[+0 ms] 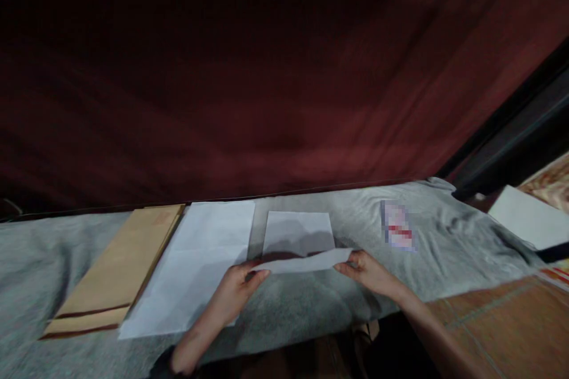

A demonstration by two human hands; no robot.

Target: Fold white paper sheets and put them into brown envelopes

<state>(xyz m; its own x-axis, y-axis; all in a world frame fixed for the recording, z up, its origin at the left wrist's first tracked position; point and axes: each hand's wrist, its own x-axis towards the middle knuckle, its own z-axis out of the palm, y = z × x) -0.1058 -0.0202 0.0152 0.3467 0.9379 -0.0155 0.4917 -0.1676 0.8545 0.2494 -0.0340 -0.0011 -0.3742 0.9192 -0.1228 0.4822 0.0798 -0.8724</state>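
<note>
Pinching opposite ends of a narrow, wavy band of white paper (302, 264), the left hand (233, 295) and right hand (368, 273) hold it over the near part of the grey cloth (306, 314). A white sheet (300, 230) lies just beyond; whether the two join cannot be told. The band's middle has no visible support, so uneven pulling could crease or tear it, and a loose pinch might let one end slip. Farther left, larger white paper (204, 260) lies beside manila envelopes (113, 260); the left hand overlaps its near right part, and dropping lower might nudge it askew.
</note>
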